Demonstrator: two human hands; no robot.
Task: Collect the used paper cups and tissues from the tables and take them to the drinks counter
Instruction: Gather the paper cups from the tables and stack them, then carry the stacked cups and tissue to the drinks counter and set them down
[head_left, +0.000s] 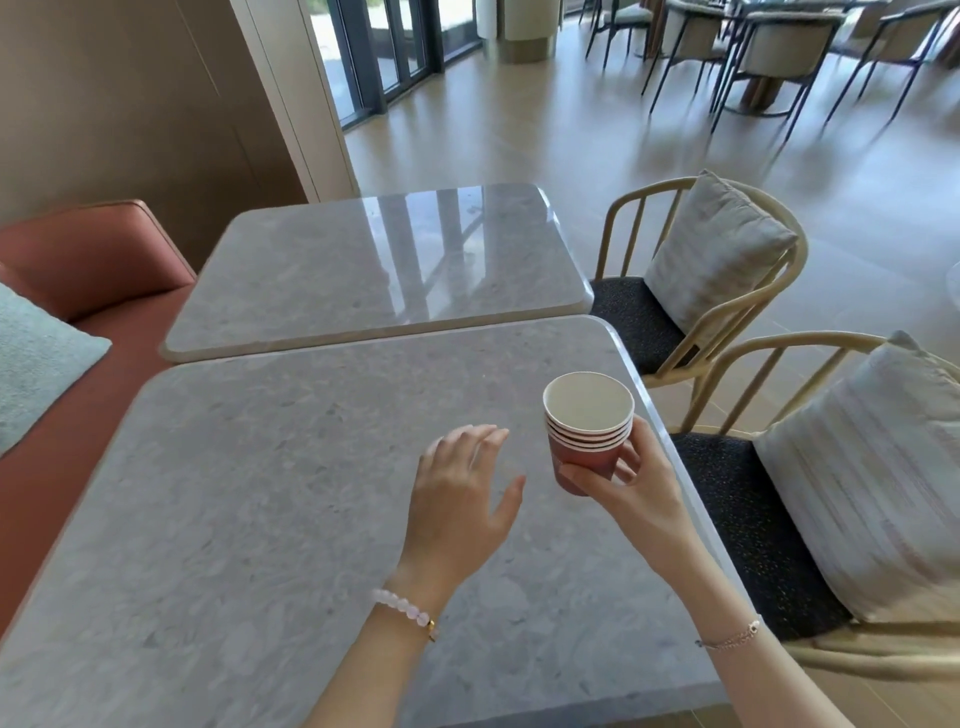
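The near grey stone-look rectangular worktop (260, 519) fills most of the view, and a second worktop of the same kind (363, 270) stands edge to edge behind it. A rust-red padded bench (104, 260) runs along their left side. On the right are two pale wooden chairs (727, 364), each with a light striped cushion (717, 254).

The left grip (460, 499) is released, its fingers loosely spread over the near worktop, just beside the cups and apart from them. The right grip (636, 486) grasps a stack of nested paper cups (587, 452) near the worktop's right edge, with the thumb across the front wall. The stack is upright, terracotta red outside and cream inside, with white rolled rims layered closely. Any print on the wall is too blurred to read.
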